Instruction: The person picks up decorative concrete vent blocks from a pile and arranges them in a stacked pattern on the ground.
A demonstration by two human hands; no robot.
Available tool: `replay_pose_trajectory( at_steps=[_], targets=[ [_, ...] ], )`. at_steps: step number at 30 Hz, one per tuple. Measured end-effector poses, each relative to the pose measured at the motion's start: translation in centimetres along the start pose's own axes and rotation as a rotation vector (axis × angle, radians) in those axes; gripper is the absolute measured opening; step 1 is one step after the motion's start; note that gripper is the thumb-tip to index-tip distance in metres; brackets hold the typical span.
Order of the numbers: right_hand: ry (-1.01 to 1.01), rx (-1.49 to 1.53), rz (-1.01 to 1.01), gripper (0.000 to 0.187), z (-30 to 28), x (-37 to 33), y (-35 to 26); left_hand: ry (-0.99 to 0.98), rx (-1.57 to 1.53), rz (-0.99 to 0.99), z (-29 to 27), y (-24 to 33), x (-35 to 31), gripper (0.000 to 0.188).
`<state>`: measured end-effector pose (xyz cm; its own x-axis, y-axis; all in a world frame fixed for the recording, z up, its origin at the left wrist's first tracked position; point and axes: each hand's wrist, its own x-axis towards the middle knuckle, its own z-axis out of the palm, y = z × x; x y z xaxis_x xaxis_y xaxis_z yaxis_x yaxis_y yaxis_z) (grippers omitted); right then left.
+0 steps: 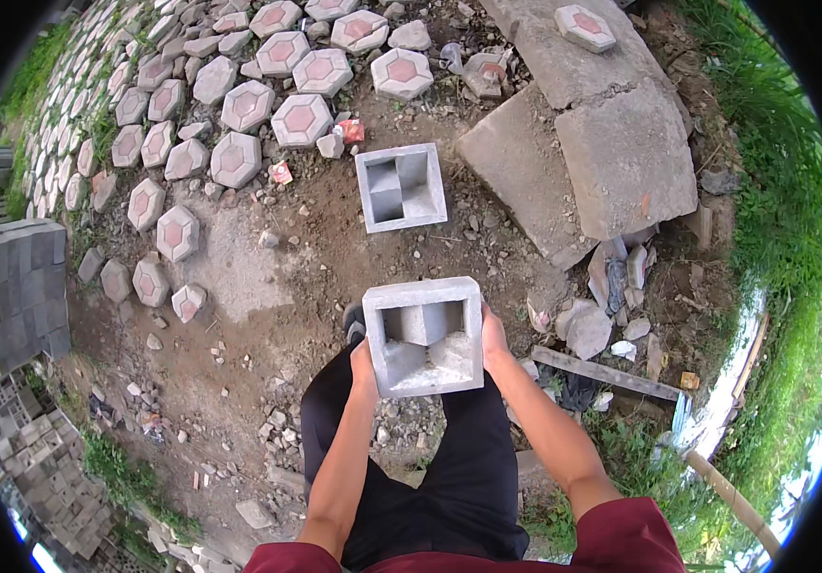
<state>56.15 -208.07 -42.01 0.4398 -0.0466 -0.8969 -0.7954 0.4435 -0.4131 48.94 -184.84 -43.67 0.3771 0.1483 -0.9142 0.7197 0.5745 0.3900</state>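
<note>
The shirt point(449, 562) is plain dark maroon, its short, loose left sleeve point(289, 558) and right sleeve point(629, 537) ending above the elbows. Left forearm point(339, 477), right forearm point(549, 420), left hand point(362, 372) and right hand point(494, 340) are bare. The trousers point(476, 454) are black, smooth and faintly creased; one shoe point(354, 321) shows, dark greyish, its details too small to tell.

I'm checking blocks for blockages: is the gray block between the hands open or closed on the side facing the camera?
Open: the gray block shows inner dividing faces and hollows, with no cover over them.
</note>
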Motion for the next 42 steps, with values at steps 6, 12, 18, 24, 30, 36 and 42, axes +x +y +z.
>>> replay_pose_trajectory(
  at_steps=[6, 12, 18, 24, 30, 36, 42],
  targets=[
    [0.019, -0.026, 0.009, 0.050, -2.0, 16.4, 2.9, 0.019, 0.061, 0.054, 0.2, -6.9, 18.0, 0.056],
    [-0.049, -0.143, -0.103, 0.049, -3.0, 32.3, 5.9, -0.022, -0.117, 0.029, 3.1, -7.7, 29.9, 0.072],
    [-0.032, -0.274, -0.129, 0.051, -1.5, 40.2, 8.1, -0.088, -0.128, 0.177, 1.9, -8.9, 38.3, 0.068],
    [-0.112, -0.186, -0.347, 0.044, -2.6, 44.1, 8.0, -0.080, -0.183, 0.444, 3.0, -11.3, 41.4, 0.061],
    [-0.066, -0.160, -0.291, 0.043, -1.8, 43.6, 8.1, -0.247, -0.120, 0.632, 2.5, -8.8, 43.8, 0.057],
    [-0.126, -0.078, -0.263, 0.042, -1.3, 43.3, 7.1, -0.319, -0.091, 0.584, 2.3, -8.7, 46.1, 0.051],
    [-0.257, -0.121, -0.454, 0.048, -2.9, 45.3, 8.0, -0.423, -0.052, 0.641, 1.6, -8.2, 48.0, 0.060]
  ],
)
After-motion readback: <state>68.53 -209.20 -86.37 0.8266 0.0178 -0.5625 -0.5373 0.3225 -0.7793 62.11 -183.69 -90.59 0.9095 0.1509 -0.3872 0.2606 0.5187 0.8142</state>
